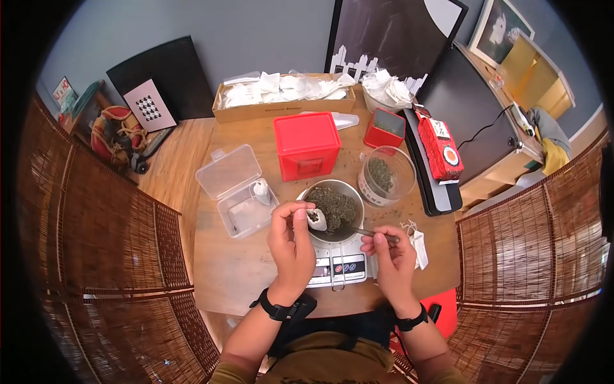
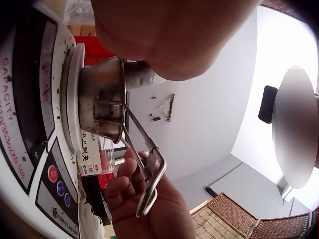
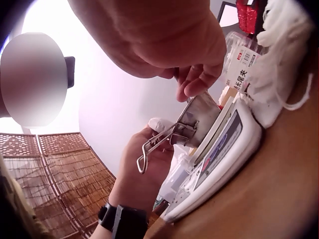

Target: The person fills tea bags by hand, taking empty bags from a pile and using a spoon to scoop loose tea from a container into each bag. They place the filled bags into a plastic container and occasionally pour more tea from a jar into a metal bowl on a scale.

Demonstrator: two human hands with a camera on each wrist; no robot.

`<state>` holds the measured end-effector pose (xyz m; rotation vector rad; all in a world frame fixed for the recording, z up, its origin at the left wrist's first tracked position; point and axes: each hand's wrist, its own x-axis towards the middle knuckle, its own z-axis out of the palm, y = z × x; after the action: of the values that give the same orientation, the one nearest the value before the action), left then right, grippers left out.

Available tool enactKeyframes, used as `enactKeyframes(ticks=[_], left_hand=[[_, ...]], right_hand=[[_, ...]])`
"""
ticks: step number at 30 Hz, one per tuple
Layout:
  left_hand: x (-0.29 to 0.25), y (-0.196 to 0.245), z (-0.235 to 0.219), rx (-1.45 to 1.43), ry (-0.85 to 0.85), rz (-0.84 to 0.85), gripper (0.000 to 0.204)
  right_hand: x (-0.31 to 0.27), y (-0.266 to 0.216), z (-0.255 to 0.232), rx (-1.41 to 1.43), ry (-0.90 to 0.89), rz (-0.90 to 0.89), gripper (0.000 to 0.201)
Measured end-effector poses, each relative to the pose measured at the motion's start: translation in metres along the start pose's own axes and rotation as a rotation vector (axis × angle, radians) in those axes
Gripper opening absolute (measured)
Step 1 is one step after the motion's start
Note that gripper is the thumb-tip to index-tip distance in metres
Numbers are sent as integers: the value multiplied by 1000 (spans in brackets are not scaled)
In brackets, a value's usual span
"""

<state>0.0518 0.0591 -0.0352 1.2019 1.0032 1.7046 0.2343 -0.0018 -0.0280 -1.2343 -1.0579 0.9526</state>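
Note:
In the head view a metal cup of dried leaves (image 1: 332, 203) stands on a white digital scale (image 1: 350, 269). The left hand (image 1: 293, 251) pinches a small white pouch (image 1: 316, 221) at the cup's left rim, its mouth facing up with leaf bits inside. The right hand (image 1: 391, 259) grips the dark handle of a spoon (image 1: 364, 232), whose far end reaches into the cup among the leaves. The cup's wire handle (image 2: 154, 164) sticks out toward the person in the left wrist view. In the right wrist view the pouch (image 3: 160, 124) shows beside the cup (image 3: 199, 119).
An open clear plastic box (image 1: 246, 208) with a filled pouch lies left. Behind are a red tin (image 1: 308, 146), a long box of white pouches (image 1: 284, 110) and a small red tin (image 1: 385, 128). To the right are a clear round tub (image 1: 387, 176) and flat pouches (image 1: 419, 246).

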Motion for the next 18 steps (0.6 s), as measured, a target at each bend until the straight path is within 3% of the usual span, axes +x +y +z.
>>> enactKeyframes(ticks=[9, 18], left_hand=[[4, 0, 0, 186, -27, 129, 11], [4, -7, -6, 262, 5, 135, 13]], right_hand=[[4, 0, -15, 68, 81, -21, 19], [34, 11, -30, 352, 80, 133, 21]])
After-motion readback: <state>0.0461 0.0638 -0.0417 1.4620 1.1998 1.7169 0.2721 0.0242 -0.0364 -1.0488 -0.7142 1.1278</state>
